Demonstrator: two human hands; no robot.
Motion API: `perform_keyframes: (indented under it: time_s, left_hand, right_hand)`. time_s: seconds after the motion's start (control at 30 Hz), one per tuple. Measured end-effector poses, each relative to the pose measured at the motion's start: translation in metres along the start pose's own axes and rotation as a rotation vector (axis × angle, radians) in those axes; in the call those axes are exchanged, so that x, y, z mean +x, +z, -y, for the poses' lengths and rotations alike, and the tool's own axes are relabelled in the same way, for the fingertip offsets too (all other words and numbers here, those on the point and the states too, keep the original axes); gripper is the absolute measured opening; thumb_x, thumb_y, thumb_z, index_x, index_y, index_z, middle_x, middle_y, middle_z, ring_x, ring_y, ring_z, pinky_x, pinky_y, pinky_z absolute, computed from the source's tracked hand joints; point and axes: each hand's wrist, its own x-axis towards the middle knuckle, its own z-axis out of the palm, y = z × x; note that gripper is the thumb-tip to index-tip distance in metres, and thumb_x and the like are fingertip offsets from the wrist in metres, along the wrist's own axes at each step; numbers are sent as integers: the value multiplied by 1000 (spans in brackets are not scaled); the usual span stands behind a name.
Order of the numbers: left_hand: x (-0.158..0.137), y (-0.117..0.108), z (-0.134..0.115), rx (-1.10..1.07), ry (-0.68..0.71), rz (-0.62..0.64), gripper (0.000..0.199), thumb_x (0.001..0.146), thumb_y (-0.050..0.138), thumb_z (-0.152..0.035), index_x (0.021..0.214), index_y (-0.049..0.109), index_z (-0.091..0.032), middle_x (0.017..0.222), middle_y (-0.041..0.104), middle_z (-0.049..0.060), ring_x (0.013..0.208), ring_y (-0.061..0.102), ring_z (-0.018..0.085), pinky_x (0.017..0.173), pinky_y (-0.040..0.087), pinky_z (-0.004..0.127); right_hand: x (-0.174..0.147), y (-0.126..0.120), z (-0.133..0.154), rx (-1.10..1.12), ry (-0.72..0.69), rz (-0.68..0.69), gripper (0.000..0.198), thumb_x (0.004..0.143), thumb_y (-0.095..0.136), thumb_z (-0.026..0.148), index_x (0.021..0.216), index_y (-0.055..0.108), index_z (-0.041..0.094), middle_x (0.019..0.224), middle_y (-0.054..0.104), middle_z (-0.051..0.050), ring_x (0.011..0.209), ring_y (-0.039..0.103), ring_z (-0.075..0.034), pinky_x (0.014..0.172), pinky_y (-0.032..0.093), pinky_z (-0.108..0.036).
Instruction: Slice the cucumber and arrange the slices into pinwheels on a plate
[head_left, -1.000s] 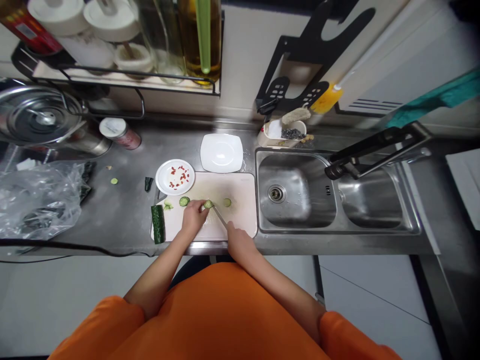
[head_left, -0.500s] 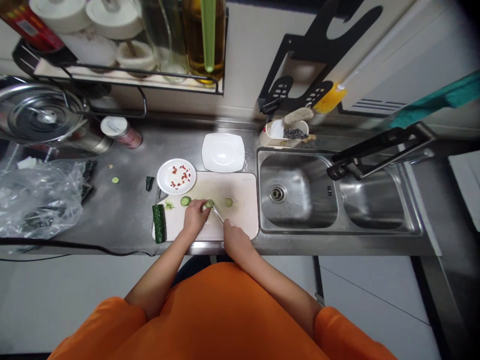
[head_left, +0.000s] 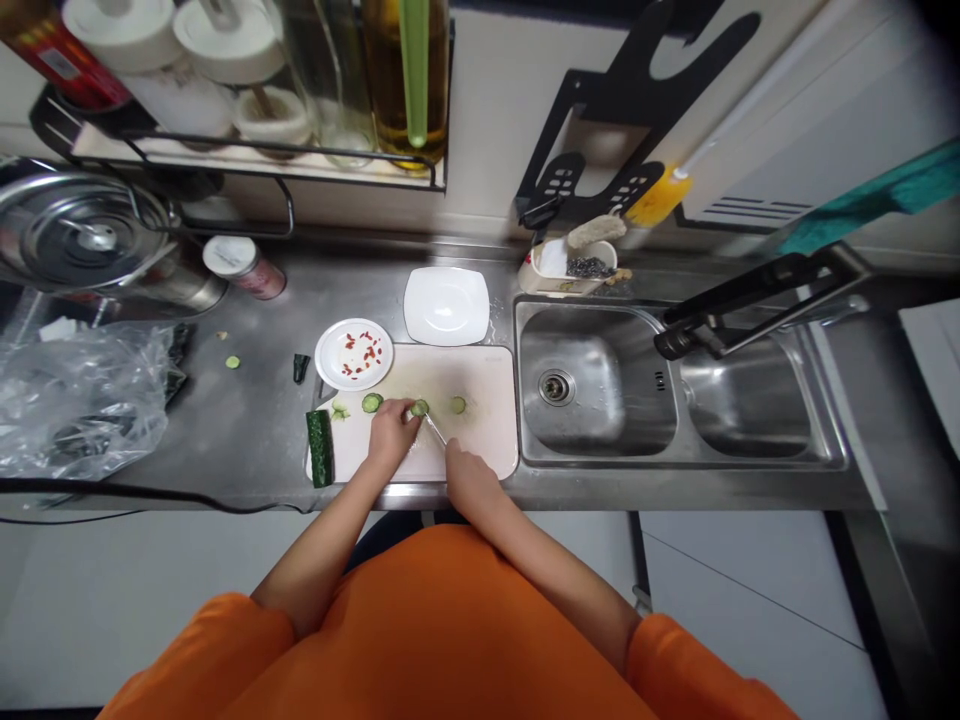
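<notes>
So the left hand (head_left: 391, 438) has a cucumber slice (head_left: 419, 408) in a fingertip pinch, around the middle of the white cutting board (head_left: 491, 435). Right hand (head_left: 471, 475) has its grip wrapped around the handle of a small knife (head_left: 436, 431), with the blade tip right up at that slice. There's another round piece (head_left: 458, 405) lying to the right, plus some cut cucumber (head_left: 373, 402) just left of the fingers. A dark green cucumber chunk (head_left: 319, 448) sits at the board's left end, pointing near to far. Round plate (head_left: 327, 372) with red bits (head_left: 369, 352) overlaps the far left corner, square plate (head_left: 446, 305) is just beyond on the table (head_left: 247, 430), sink (head_left: 600, 400) off right.
</notes>
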Motion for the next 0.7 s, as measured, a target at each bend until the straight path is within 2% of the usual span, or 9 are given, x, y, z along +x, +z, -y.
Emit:
perform_keyframes:
  time_s: [0.23, 0.47, 0.7]
  left_hand:
    - [1, 0, -3, 12, -5, 4, 15, 73, 59, -24, 85, 66, -17, 80, 61, 6, 79, 56, 20, 77, 44, 31]
    - [2, 2, -4, 40, 11, 7, 29, 73, 58, -22, 101, 63, -15, 94, 63, 9, 92, 56, 22, 86, 43, 33]
    - [6, 0, -9, 42, -2, 54, 15, 70, 57, -17, 83, 63, -17, 85, 60, 7, 84, 55, 20, 80, 44, 31]
  right_hand:
    - [-22, 2, -19, -37, 26, 66, 32, 84, 37, 0, 113, 42, 12, 95, 63, -14, 97, 61, -24, 74, 45, -29]
    - [-28, 2, -27, -37, 33, 75, 30, 86, 36, 4, 115, 44, 12, 94, 63, -14, 97, 61, -25, 75, 44, -30]
    - [-31, 1, -27, -58, 51, 82, 33, 86, 33, 2, 116, 42, 12, 96, 63, -14, 97, 61, -25, 75, 45, -30]
